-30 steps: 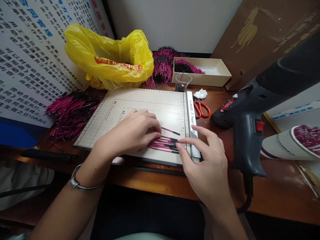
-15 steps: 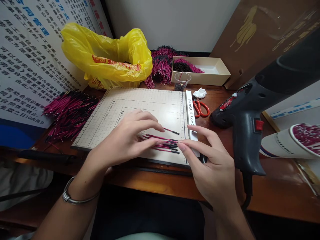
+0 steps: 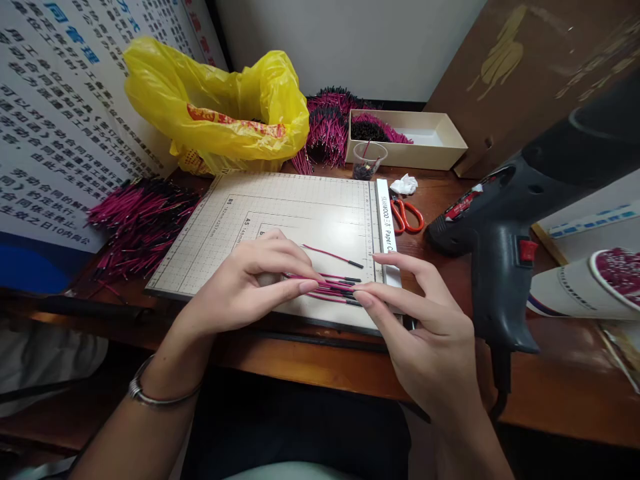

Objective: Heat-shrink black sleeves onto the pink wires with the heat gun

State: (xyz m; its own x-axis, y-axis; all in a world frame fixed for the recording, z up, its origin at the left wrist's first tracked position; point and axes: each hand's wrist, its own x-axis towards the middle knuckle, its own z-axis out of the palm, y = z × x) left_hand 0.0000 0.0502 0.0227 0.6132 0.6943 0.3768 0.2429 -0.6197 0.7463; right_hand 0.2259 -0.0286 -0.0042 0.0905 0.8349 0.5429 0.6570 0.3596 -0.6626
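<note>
Several short magenta wires with black sleeved ends (image 3: 336,288) lie side by side near the front right of the cutting board (image 3: 295,200). My left hand (image 3: 253,277) is closed over their left part, thumb and forefinger pinching a wire. At the black ends, my right hand (image 3: 425,327) pinches the tip of a wire between thumb and forefinger, its other fingers held apart. One more magenta wire (image 3: 333,255) rests alone on the board just beyond the others. Exactly which wire each hand grips is partly hidden by the fingers.
A yellow plastic bag (image 3: 220,107), wire heaps (image 3: 143,227), a cardboard box (image 3: 415,157) and a clear cup (image 3: 369,162) stand around the board. Red-handled scissors (image 3: 407,217), crumpled tissue (image 3: 404,185), a heat gun (image 3: 500,267) and a paper cup of wires (image 3: 565,287) are at right.
My left thumb and forefinger have come together on a wire. The lone wire beyond is now fully uncovered. My right hand keeps its pinch; the view has shifted slightly.
</note>
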